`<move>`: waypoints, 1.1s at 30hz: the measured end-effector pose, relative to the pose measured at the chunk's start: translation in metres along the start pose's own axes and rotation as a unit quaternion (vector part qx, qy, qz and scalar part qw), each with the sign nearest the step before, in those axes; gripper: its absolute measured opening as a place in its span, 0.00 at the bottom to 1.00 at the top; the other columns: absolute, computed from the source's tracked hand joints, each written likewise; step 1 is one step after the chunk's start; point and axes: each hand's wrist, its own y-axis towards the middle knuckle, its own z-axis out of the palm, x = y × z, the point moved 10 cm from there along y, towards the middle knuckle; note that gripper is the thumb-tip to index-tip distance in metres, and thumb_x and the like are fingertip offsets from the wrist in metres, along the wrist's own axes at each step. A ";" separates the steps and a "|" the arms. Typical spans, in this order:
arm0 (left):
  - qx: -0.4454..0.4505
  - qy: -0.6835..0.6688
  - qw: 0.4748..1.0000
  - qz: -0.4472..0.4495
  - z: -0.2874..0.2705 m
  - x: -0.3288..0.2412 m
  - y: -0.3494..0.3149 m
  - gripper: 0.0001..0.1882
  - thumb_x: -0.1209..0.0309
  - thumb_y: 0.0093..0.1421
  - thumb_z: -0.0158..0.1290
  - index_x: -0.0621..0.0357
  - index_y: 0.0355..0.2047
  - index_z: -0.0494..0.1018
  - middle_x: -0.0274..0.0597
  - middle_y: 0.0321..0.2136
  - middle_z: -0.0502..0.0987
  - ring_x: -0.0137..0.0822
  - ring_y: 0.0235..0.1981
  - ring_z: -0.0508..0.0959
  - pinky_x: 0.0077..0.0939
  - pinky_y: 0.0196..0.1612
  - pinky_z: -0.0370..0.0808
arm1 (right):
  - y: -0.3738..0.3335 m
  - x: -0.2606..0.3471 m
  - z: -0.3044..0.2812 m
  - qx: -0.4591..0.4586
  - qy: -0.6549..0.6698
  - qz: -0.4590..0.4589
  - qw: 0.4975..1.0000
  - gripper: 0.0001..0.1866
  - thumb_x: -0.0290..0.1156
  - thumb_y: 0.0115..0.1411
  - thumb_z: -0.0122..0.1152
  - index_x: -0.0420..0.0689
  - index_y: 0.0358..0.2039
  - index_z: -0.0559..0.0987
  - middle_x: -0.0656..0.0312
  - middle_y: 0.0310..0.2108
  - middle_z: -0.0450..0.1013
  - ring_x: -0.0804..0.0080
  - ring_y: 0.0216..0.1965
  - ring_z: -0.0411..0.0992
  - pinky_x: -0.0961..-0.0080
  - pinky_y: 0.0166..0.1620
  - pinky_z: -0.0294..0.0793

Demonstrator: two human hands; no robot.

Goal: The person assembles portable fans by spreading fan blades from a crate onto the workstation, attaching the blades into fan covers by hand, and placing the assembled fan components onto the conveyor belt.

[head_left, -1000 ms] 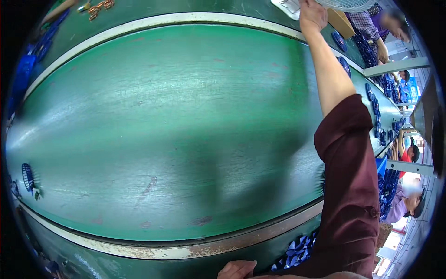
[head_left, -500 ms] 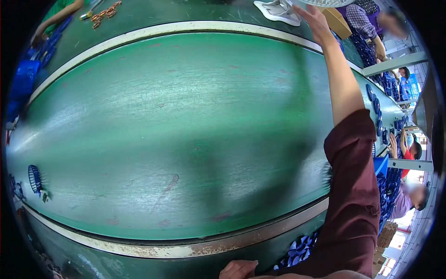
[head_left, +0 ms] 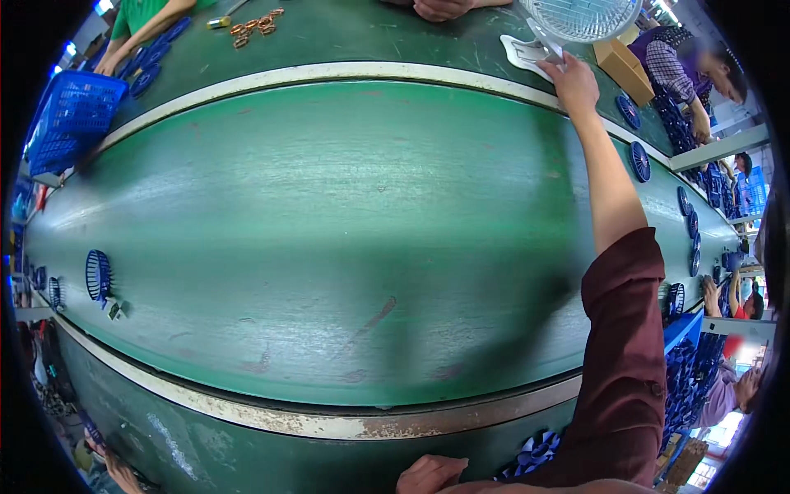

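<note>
Across the belt at the upper right, my right hand point(head_left: 573, 85) has its thumb and fingers closed around the white stem of a small fan. The fan's round, clear, ribbed head point(head_left: 580, 18) rises above the hand, cut off by the upper edge. Its flat white base point(head_left: 525, 56) lies on the far green tabletop, just left of my fingers. At the lower edge, my left hand point(head_left: 432, 475) rests near the front with fingers curled; what they hold, if anything, is hidden. Beside it is a heap of dark blue and pale curved pieces point(head_left: 535, 453).
A green conveyor belt point(head_left: 346, 230) runs between cream rails. It carries a blue fan grille point(head_left: 98, 276) with a small green part, and more round blue parts point(head_left: 640, 162) at right. A blue basket point(head_left: 78, 115), copper coils point(head_left: 257, 27), a cardboard box point(head_left: 623, 70) and several co-workers surround it.
My right hand has gone from stretched fingers near the fan to closing on its stem. The view has shifted, bringing another person's hands in at the far side. My left hand stays low, curled.
</note>
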 end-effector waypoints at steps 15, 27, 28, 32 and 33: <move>0.096 -0.249 0.920 -0.287 0.035 0.064 -0.030 0.24 0.54 0.68 0.38 0.66 0.42 0.71 0.49 0.44 0.76 0.42 0.45 0.74 0.40 0.53 0.69 | 0.020 -0.007 0.029 0.140 0.060 -0.071 0.986 0.44 0.60 0.51 0.62 0.32 0.53 0.69 0.47 0.49 0.72 0.52 0.54 0.68 0.63 0.57 0.63; 0.059 -0.321 0.912 -0.247 0.035 0.044 -0.035 0.24 0.54 0.69 0.37 0.65 0.42 0.72 0.50 0.44 0.76 0.42 0.46 0.74 0.40 0.53 0.69 | 0.018 0.004 0.037 0.124 0.234 -0.012 0.964 0.41 0.53 0.45 0.71 0.38 0.54 0.72 0.54 0.46 0.76 0.63 0.47 0.73 0.72 0.52 0.68; 0.055 -0.328 0.910 -0.247 0.034 0.044 -0.036 0.24 0.54 0.69 0.37 0.65 0.42 0.72 0.50 0.44 0.76 0.42 0.46 0.74 0.40 0.53 0.69 | 0.019 0.005 0.040 0.143 0.253 -0.011 0.957 0.40 0.52 0.45 0.71 0.39 0.53 0.72 0.54 0.46 0.76 0.63 0.47 0.73 0.72 0.51 0.68; 0.023 -0.355 0.899 -0.255 0.030 0.045 -0.038 0.24 0.55 0.69 0.37 0.65 0.42 0.72 0.49 0.44 0.76 0.42 0.45 0.74 0.40 0.53 0.69 | 0.022 -0.003 0.034 0.153 0.383 0.041 0.910 0.39 0.46 0.47 0.72 0.37 0.55 0.70 0.61 0.44 0.76 0.72 0.45 0.72 0.78 0.51 0.67; 0.007 -0.360 0.896 -0.259 0.028 0.046 -0.039 0.24 0.55 0.69 0.37 0.65 0.41 0.72 0.49 0.44 0.76 0.42 0.45 0.74 0.40 0.53 0.69 | 0.016 0.004 0.032 0.159 0.419 0.034 0.893 0.39 0.44 0.47 0.71 0.37 0.55 0.69 0.60 0.45 0.75 0.73 0.46 0.72 0.78 0.52 0.67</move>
